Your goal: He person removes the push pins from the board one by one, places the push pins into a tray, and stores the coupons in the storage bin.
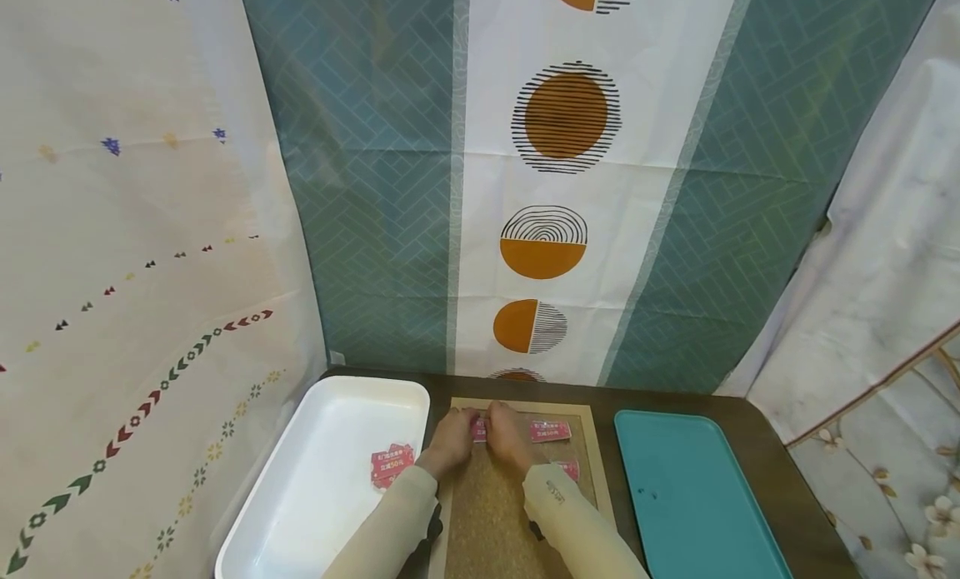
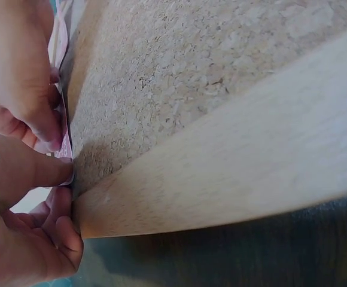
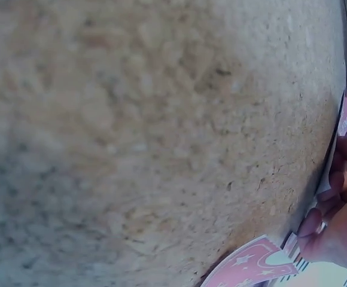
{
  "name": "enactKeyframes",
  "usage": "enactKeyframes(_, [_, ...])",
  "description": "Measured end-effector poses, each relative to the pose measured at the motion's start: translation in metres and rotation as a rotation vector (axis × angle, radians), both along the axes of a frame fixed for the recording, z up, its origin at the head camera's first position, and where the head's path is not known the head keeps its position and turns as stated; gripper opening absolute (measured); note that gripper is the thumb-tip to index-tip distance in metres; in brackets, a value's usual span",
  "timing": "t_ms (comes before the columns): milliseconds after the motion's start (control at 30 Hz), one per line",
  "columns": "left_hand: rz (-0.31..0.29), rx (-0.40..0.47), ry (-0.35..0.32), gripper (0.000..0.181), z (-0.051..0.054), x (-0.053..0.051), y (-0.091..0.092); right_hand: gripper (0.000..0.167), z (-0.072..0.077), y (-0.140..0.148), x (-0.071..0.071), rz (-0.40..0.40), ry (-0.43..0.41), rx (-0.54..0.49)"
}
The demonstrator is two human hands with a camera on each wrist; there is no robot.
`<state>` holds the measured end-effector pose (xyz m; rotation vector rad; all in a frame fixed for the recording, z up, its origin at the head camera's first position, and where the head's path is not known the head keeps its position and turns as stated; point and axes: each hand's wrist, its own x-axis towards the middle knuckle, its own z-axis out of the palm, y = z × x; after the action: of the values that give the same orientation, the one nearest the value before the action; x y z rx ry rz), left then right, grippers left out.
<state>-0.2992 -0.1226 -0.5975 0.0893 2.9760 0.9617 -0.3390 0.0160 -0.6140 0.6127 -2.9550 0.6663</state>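
Observation:
My left hand (image 1: 452,439) and right hand (image 1: 510,437) are close together near the far edge of a wood-framed cork board (image 1: 498,512). Between them is a small pink paper coupon (image 1: 480,430) with white print. In the left wrist view, the left thumb (image 2: 54,170) pinches one end of this coupon (image 2: 64,146), by the wooden frame (image 2: 221,155). The right hand (image 2: 21,72) pinches it farther along. A second coupon (image 1: 550,431) lies on the board right of the right hand, and a third (image 1: 570,469) is partly hidden by the right forearm. Fingers hide much of the held coupon.
To the left stands a white tray (image 1: 315,462) with several pink coupons (image 1: 392,464) in it. A teal tray (image 1: 705,487) lies right of the board. All sit on a dark wooden table (image 1: 795,512), with hanging patterned cloths behind and at both sides.

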Motion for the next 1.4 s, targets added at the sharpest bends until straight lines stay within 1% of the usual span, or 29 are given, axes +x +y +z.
enactKeyframes(267, [-0.003, -0.006, 0.007, 0.033, 0.000, 0.000, 0.000, 0.008, 0.002, 0.000, -0.001, 0.022, 0.008, 0.001])
enactKeyframes(400, [-0.005, -0.009, 0.008, 0.034, 0.000, 0.001, -0.001, 0.009, 0.001, 0.000, -0.002, 0.027, -0.010, 0.010])
enactKeyframes(467, [-0.003, -0.008, 0.000, 0.035, 0.001, 0.002, -0.002, 0.008, 0.001, 0.000, -0.002, 0.031, -0.018, -0.005])
enactKeyframes(533, [-0.004, -0.001, 0.000, 0.034, 0.003, 0.002, -0.002, 0.007, 0.001, 0.001, -0.002, 0.032, -0.005, -0.022])
enactKeyframes(667, [-0.001, 0.020, -0.011, 0.034, 0.006, 0.002, -0.003, 0.004, 0.001, 0.002, -0.004, 0.034, 0.003, -0.083])
enactKeyframes(800, [0.000, 0.021, -0.006, 0.033, 0.006, 0.002, -0.004, 0.006, 0.002, 0.002, -0.006, 0.034, -0.036, -0.116])
enactKeyframes(900, [-0.002, 0.000, 0.007, 0.032, 0.005, 0.001, -0.004, 0.005, 0.003, 0.001, -0.006, 0.016, -0.087, -0.122])
enactKeyframes(967, [-0.003, 0.010, 0.007, 0.031, 0.003, 0.001, -0.004, 0.004, 0.004, 0.001, -0.007, 0.000, -0.101, -0.127])
enactKeyframes(1033, [-0.001, 0.015, 0.003, 0.033, 0.002, 0.000, -0.003, 0.009, 0.006, 0.000, -0.007, -0.021, -0.109, -0.128])
enactKeyframes(1100, [0.003, 0.025, -0.014, 0.034, 0.000, -0.001, -0.002, 0.013, 0.007, 0.000, -0.007, -0.035, -0.107, -0.128])
enactKeyframes(1233, [0.009, 0.044, -0.033, 0.036, -0.003, -0.001, -0.001, 0.020, 0.006, 0.001, -0.007, -0.055, -0.133, -0.134])
enactKeyframes(1400, [0.022, 0.067, -0.054, 0.038, -0.003, 0.000, -0.001, 0.018, 0.005, 0.001, -0.007, -0.060, -0.149, -0.155])
